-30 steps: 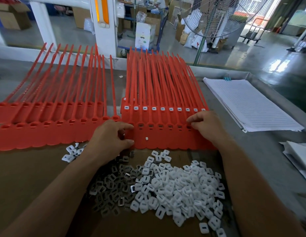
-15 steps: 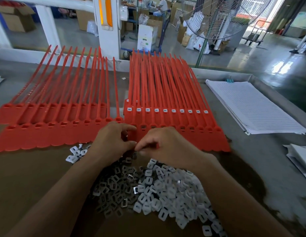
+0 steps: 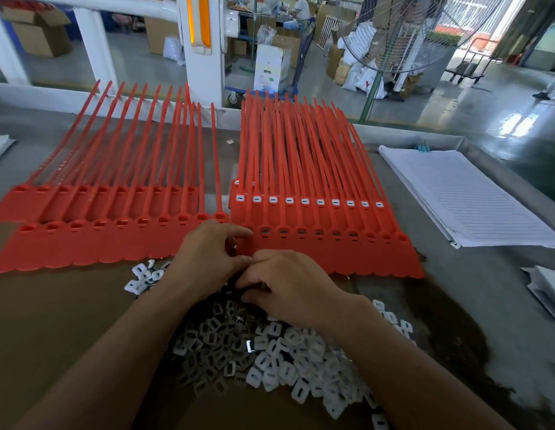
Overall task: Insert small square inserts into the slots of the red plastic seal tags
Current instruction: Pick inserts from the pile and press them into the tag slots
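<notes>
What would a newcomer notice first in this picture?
Two fans of red seal tags fill the middle, the right stack's far row showing fitted white inserts. Nearer, a heap of white square inserts spills over brown cardboard, and the left hand and right hand meet at the tags' near edge.

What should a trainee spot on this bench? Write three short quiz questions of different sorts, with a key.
1. True or false: the back row of the right-hand tags holds white inserts in its slots.
2. The loose insert pile lies: A) behind the tags; B) inside a box; C) between the tags and the person.
3. Fill in: the left hand and right hand meet at the pile's ___ edge.
Key: 1 true; 2 C; 3 far.
</notes>
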A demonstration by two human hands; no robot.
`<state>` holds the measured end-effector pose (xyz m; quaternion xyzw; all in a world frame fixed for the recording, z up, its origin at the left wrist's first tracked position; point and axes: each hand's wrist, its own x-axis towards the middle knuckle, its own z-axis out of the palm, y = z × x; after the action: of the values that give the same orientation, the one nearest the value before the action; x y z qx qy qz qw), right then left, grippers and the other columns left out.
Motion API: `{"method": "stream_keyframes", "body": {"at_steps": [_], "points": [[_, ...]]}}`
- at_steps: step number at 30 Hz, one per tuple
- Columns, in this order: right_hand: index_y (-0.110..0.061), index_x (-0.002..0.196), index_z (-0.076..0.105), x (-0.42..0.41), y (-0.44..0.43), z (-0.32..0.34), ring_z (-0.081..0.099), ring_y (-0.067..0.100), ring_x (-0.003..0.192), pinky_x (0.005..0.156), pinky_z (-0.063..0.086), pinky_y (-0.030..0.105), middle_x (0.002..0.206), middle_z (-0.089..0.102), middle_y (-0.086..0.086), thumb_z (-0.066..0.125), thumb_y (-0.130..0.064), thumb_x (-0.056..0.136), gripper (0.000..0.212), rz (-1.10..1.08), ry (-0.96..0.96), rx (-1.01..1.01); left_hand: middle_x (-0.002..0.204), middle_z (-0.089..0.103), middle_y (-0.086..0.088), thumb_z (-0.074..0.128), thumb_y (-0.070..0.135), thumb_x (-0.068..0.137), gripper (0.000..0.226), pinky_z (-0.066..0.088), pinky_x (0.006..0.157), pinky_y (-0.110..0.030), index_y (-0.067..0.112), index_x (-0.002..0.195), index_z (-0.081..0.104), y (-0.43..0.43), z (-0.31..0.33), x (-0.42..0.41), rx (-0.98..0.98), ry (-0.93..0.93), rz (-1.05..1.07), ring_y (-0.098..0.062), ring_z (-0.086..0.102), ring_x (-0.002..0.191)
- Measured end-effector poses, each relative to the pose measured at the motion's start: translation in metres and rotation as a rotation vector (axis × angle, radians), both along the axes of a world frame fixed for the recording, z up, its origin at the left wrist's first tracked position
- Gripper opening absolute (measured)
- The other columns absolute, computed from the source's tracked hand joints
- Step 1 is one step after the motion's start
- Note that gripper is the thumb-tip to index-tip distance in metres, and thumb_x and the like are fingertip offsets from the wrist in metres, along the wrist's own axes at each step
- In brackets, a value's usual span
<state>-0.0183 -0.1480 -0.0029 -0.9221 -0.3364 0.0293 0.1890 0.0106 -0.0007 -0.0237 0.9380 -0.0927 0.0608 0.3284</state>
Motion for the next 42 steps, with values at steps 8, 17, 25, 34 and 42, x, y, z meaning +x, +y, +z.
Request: {"method": "stream_keyframes", "body": {"at_steps": [8,17,25,34,42], "points": [[-0.012,0.085,0.063,-0.003,-0.004,0.008,0.052,0.013,0.077,0.065,0.04,0.028,0.082,0.053,-0.007,0.047,-0.017,0.085,0.016,-0.053,0.006,0.116,0.097,0.055,0.004,0.072,0.026,0.071,0.046,0.033,0.067,-0.016,0.026,0.116,0.061,0.001,0.0,-0.001,-0.019,0.002,-0.028,-0.002,0.048,0.077],[-0.017,0.063,0.057,0.022,-0.041,0.018,0.039,0.005,0.046,0.049,0.033,0.019,0.056,0.052,-0.006,0.051,-0.02,0.083,0.021,-0.344,0.086,0.086,0.09,0.047,0.01,0.074,0.028,0.073,0.047,0.033,0.075,-0.019,0.03,0.117,0.059,0.0,0.001,-0.002,-0.005,0.01,-0.01,-0.002,0.044,0.078],[-0.015,0.075,0.071,0.046,-0.098,0.019,0.056,0.002,0.068,0.064,0.043,0.021,0.068,0.061,-0.014,0.067,-0.018,0.08,0.007,-0.59,0.002,0.328,0.083,0.045,0.016,0.075,0.028,0.071,0.047,0.033,0.074,-0.02,0.029,0.116,0.061,0.001,-0.001,-0.001,-0.015,-0.009,-0.011,-0.001,0.044,0.076],[-0.006,0.081,0.07,0.047,-0.134,0.016,0.053,0.011,0.08,0.075,0.036,0.025,0.079,0.063,-0.002,0.06,-0.005,0.084,0.011,-0.63,0.019,0.193,0.084,0.044,0.019,0.074,0.028,0.073,0.046,0.03,0.064,-0.013,0.03,0.117,0.06,0.003,-0.002,-0.002,-0.025,-0.013,-0.009,0.004,0.043,0.073],[-0.014,0.075,0.067,0.05,-0.142,0.011,0.053,0.009,0.079,0.068,0.036,0.025,0.079,0.061,-0.004,0.068,-0.009,0.079,0.007,-0.742,-0.001,0.253,0.083,0.044,0.019,0.074,0.027,0.072,0.046,0.032,0.069,-0.017,0.029,0.116,0.061,0.002,-0.001,-0.001,-0.034,-0.008,-0.005,0.003,0.043,0.072]]}}
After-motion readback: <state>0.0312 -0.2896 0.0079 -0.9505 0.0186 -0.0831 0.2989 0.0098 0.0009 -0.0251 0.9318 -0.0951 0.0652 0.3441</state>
